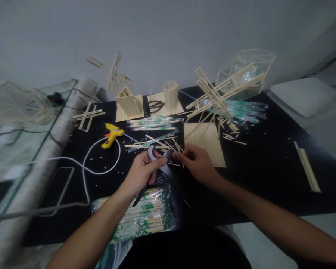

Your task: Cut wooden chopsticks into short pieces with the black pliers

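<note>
My left grip [141,170] is closed around dark pliers [168,153], which sit in front of me at the near middle of the desk [257,168]. My right grip [198,161] is pinched narrow just right of the tool's head; I cannot tell whether a small piece is between the fingers. Just beyond my hands lie loose sticks [159,146], scattered in a crossing heap. Nearer me, partly under my left forearm, is a clear-wrapped bundle of sticks [144,215]. To the right of the heap, a flat wooden board [203,136] carries a frame of crossed sticks [212,95]. Left of the heap rests a yellow glue gun [112,135] with a white cord [84,164] looping leftward. Farther off stand a round stick cup [170,98] and, left of it, an angular stick box [128,104].
</note>
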Available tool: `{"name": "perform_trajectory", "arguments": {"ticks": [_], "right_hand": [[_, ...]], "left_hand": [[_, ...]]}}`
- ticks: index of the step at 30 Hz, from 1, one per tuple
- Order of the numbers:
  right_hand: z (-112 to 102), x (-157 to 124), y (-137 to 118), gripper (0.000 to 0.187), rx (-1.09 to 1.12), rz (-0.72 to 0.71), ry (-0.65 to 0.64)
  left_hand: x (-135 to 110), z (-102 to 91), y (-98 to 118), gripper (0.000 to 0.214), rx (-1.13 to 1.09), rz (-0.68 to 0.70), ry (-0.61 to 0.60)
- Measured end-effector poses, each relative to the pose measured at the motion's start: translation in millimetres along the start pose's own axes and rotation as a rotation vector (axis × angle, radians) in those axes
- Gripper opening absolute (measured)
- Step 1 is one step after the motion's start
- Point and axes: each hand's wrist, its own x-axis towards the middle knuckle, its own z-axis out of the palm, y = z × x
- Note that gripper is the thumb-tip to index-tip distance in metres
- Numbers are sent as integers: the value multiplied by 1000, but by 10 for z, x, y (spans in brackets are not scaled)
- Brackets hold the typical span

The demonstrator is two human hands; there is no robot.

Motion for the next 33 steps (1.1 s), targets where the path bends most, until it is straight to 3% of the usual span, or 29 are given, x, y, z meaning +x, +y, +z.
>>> {"name": "perform_trajectory", "arguments": {"ticks": [5, 7, 17, 24, 33], "right_hand": [[-15, -2, 36, 50, -51, 1, 17], [-13, -10, 30, 48, -43, 4, 6], [-2, -9, 45, 35, 24, 29, -54], [9, -45, -7, 24, 48, -13, -186], [-11, -38, -39, 23, 39, -49, -194]], "left_hand": [[97, -195, 108, 25, -75, 129, 218], [138, -271, 143, 31, -94, 155, 251], [50, -181, 98, 24, -137, 166, 122], [39, -100, 28, 33, -14, 18, -11], [41, -87, 56, 33, -64, 36, 45]]}}
